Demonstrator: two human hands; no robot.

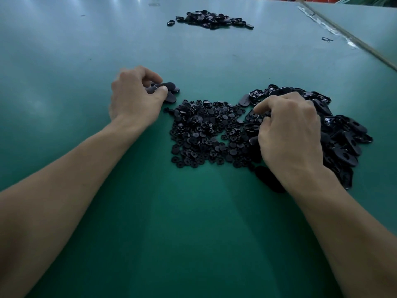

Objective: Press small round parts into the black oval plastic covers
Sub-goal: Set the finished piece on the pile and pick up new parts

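Observation:
A spread of several small round black parts (204, 132) lies in the middle of the green table. To its right is a heap of black oval covers (341, 134). My right hand (287, 134) rests on the heap's left edge, and its thumb and forefinger pinch an oval cover (254, 116). My left hand (135, 97) is at the upper left of the round parts, with fingers curled over a small cluster of oval covers (169, 90) and gripping one of them. Which side of that cover faces up is hidden.
A second heap of black covers (211, 19) lies far back on the green table (193, 222). A single oval cover (268, 179) lies beside my right wrist. A taped seam (335, 29) and a small black clip (327, 39) are at the far right.

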